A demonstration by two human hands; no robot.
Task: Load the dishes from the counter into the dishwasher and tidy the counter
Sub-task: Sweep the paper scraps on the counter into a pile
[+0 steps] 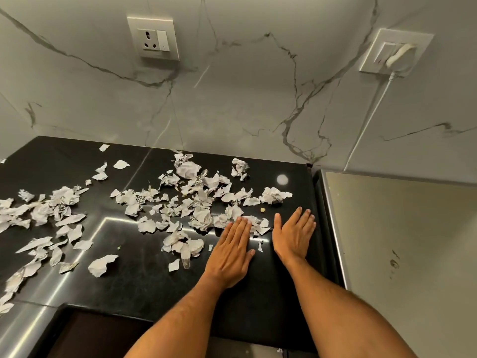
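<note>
Two bare forearms reach over the black tabletop point(134, 275); left hand point(229, 250) and right hand point(294, 235) lie flat, fingers straight, holding nothing, beside dozens of torn paper scraps point(191, 200). Two wall sockets point(153, 38).

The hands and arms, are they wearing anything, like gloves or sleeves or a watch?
No. The left hand and the right hand are both bare, with no gloves and no rings that show. Both forearms are bare right down to the bottom edge of the picture, so no sleeves show, and there is no watch or band on either wrist.
</note>
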